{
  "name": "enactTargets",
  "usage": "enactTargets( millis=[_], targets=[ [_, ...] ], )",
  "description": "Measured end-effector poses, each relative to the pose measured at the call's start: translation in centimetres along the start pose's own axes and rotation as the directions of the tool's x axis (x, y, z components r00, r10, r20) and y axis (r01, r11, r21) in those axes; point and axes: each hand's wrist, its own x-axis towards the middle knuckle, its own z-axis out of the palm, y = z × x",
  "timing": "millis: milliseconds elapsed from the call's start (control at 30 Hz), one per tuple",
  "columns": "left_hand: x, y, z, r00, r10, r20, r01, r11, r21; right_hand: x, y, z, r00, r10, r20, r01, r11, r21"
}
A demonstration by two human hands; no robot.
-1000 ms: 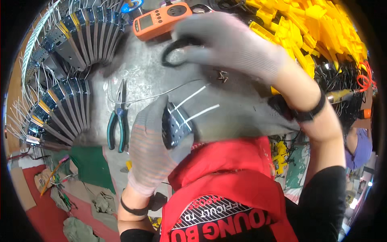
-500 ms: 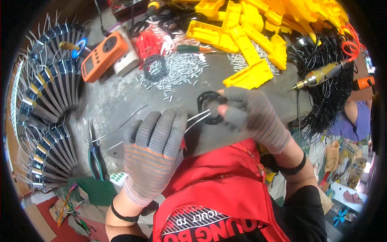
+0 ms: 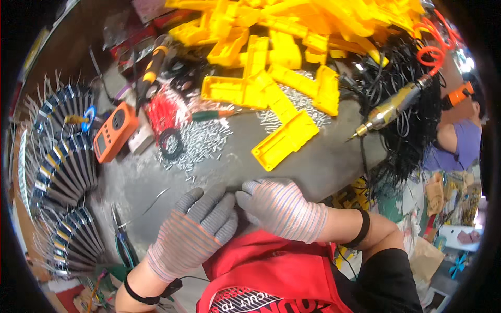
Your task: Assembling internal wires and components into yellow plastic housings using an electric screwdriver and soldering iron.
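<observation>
My left hand, in a grey striped knit glove, is bent over the front part of the table with its fingers curled down. Close beside it, almost touching at the fingertips, my right hand is closed in a matching glove. Whatever lies between or under the fingers is hidden; only a dark patch shows in the gap. A thin wire lies on the grey tabletop left of my left hand. Pliers with dark green handles rest further left.
Yellow plastic housings pile up at the back, near loose metal screws. An orange meter stands at left, beside fanned dark parts with wires. On the right are a power screwdriver and black cables.
My right hand has moved left and down to meet my left hand. The black ring and white wire ends near my hands are out of sight. The view has shifted.
</observation>
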Motion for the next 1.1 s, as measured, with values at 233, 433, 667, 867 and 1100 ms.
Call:
enactTargets(
  millis=[233, 433, 667, 867, 1100],
  targets=[
    [0.8, -0.6, -1.8, 0.971, 0.035, 0.236, -0.067, 0.989, 0.128, -4.8, 5.6, -3.7, 0.967, 0.194, -0.167, -0.176, 0.977, 0.119],
    [-0.9, 0.0, -4.0, 0.644, -0.764, -0.050, 0.591, 0.538, -0.601, -5.0, 10.2, -8.8, 0.854, 0.310, -0.418, -0.438, 0.862, -0.256],
    [-1.1, 2.0, 1.0, 0.424, -0.790, 0.442, 0.370, -0.294, -0.881, -2.9, 13.6, -7.8, 0.752, 0.163, -0.639, -0.344, 0.923, -0.171],
    [-0.7, 1.9, -0.6, 0.643, -0.727, -0.243, 0.672, 0.687, -0.277, -3.6, 6.8, -11.4, 0.806, 0.287, -0.517, -0.314, 0.949, 0.038],
    [-1.2, 6.7, -7.5, 0.985, -0.130, -0.112, 0.158, 0.938, 0.308, -4.4, -3.7, -9.2, 0.892, -0.397, 0.215, 0.327, 0.897, 0.298]
  ],
)
